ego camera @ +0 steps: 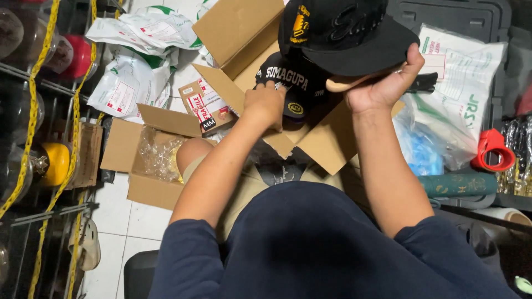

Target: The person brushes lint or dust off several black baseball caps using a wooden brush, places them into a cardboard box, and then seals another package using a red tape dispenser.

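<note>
We see our own body from above; we wear a dark navy top with short sleeves, the cloth plain and unmarked, filling the near middle of the view; the left sleeve [183, 249] ends above the elbow at the near left, and the right sleeve [443, 243] does the same at the near right; both forearms are bare, with no watch, band or glove; our 2 hands, left hand [265, 104] and right hand [382, 86], carry no rings that we can make out; below the top, khaki shorts [244, 194] cover our lap.
</note>
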